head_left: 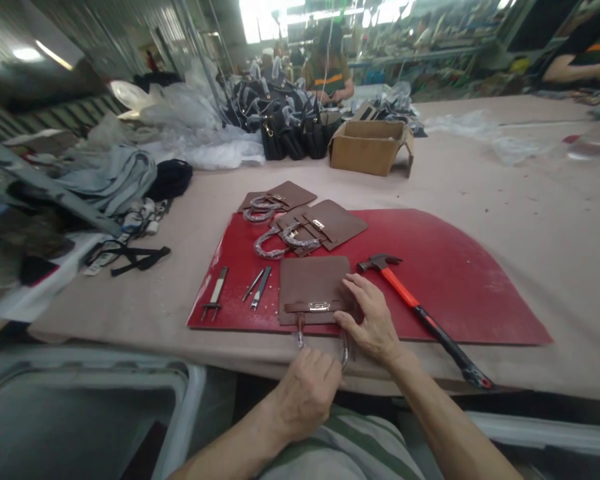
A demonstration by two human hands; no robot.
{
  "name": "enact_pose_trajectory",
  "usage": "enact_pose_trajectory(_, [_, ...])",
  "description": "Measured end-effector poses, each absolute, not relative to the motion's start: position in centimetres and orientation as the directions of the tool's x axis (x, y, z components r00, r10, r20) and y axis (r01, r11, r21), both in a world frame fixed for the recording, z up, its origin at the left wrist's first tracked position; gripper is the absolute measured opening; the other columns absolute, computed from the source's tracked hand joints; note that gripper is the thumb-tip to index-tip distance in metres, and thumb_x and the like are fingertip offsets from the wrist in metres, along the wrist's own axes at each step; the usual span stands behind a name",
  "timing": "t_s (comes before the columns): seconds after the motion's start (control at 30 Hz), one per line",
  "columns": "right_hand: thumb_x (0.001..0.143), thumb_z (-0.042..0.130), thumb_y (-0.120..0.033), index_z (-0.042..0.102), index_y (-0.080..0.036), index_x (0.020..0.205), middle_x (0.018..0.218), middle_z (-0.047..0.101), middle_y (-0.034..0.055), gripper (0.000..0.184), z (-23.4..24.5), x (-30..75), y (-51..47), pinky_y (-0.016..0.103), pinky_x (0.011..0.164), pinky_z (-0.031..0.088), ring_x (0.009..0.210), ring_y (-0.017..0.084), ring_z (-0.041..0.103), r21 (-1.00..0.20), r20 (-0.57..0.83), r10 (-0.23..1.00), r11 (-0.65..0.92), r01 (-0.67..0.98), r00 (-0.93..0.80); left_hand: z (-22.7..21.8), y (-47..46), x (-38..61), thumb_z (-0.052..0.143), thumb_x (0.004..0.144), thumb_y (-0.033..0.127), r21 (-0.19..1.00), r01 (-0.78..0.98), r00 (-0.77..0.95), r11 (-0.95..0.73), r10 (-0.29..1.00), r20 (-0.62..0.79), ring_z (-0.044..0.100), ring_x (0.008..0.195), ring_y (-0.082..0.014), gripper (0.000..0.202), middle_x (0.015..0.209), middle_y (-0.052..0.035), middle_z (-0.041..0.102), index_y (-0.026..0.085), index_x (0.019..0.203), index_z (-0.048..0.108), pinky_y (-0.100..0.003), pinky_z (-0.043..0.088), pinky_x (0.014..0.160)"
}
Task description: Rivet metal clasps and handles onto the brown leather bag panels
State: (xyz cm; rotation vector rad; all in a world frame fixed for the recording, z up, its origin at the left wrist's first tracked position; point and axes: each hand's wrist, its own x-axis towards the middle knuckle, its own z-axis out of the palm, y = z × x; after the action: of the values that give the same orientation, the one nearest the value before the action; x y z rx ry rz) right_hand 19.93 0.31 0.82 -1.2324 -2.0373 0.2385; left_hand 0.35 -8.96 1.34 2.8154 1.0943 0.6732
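A brown leather bag panel (314, 280) lies flat at the front of a red board (430, 267), its metal clasp (319, 307) facing up. Its plastic-wrapped handle (301, 333) hangs toward me over the table edge. My left hand (313, 383) is closed around the lower part of that handle. On the panel's right edge rests my right hand (370, 317), thumb and fingers apart and touching the leather. To the right lies a claw hammer (400, 287) with a red and black handle. Left of the panel are a pronged punch (216, 293) and two slim tools (261, 288).
Two more sets of brown panels (337, 223) with wrapped handles lie behind. Farther back stand a cardboard box (367, 148) and black bags (285, 130), near a seated person (330, 73). Black straps (135, 257) lie left; a grey bin (195, 393) stands below the table.
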Motion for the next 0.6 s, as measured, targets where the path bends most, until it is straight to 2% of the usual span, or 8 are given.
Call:
enact_pose_trajectory(0.2, [0.085,0.065,-0.054,0.054,-0.013,0.139,0.152,0.045,0.0190,0.068,1.9,18.0,0.1,0.060,0.117,0.024,0.144,0.037,0.033,-0.323,0.292,0.838,0.540,0.777,-0.461,0.7,-9.2,0.0,0.043,0.096,0.015,0.191,0.626,0.671,-0.756,0.647,0.363,0.051,0.070,-0.0222,0.016,0.076,-0.0058,0.058,0.017,0.084,0.054,-0.037,0.034,0.063])
enact_pose_trajectory(0.37, [0.086,0.065,-0.051,0.052,-0.014,0.142,0.156,0.039,0.0166,0.068,2.5,16.5,-0.1,0.058,0.118,0.023,0.145,0.036,0.031,-0.277,0.141,0.888,0.459,0.844,-0.437,0.1,-9.2,0.0,0.044,0.097,0.016,0.190,0.634,0.666,-0.750,0.654,0.359,0.052,0.070,-0.0218,0.016,0.077,-0.0056,0.058,0.017,0.084,0.054,-0.036,0.036,0.064])
enact_pose_trajectory(0.6, [0.091,0.058,-0.048,0.046,-0.018,0.148,0.160,0.035,0.0125,0.065,1.9,16.2,-0.6,0.057,0.119,0.022,0.148,0.035,0.026,-0.187,0.100,0.907,0.421,0.888,-0.409,0.1,-9.1,-0.1,0.048,0.095,0.018,0.186,0.633,0.676,-0.751,0.654,0.338,0.053,0.071,-0.0218,0.012,0.077,-0.0053,0.058,0.017,0.084,0.053,-0.036,0.037,0.063])
